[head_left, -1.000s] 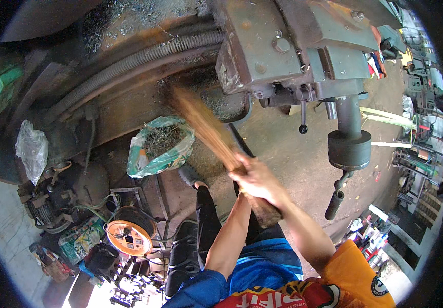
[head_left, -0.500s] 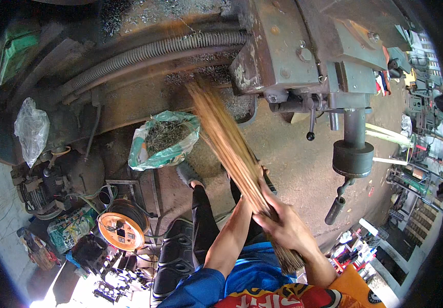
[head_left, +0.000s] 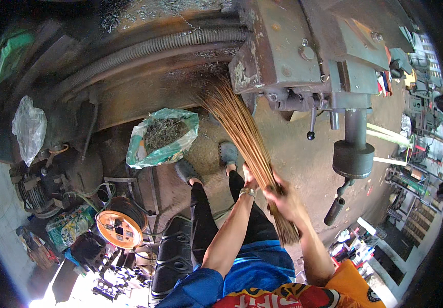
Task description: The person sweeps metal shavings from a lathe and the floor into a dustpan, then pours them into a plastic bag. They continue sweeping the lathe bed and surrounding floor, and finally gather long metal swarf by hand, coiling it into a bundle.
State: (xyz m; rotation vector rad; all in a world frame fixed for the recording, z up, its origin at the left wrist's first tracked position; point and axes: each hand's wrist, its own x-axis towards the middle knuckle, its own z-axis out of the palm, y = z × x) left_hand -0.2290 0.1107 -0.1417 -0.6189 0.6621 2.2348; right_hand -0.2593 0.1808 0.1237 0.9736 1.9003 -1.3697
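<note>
Both hands clamped on the stick broom: left hand higher on the bundle, right hand just below it, nr the butt end. Bristle tips splay against the lathe bed, right beside the grey carriage, where metal chips lie. To sweep well, I'd judge: keep grip tight w/ hands stacked, short strokes, tips flat on the bed, pull swarf away from the carriage and toward the green bag below the bed. Watch the hanging lever nr the carriage. Feet stand betw. bag & broom shaft.
</note>
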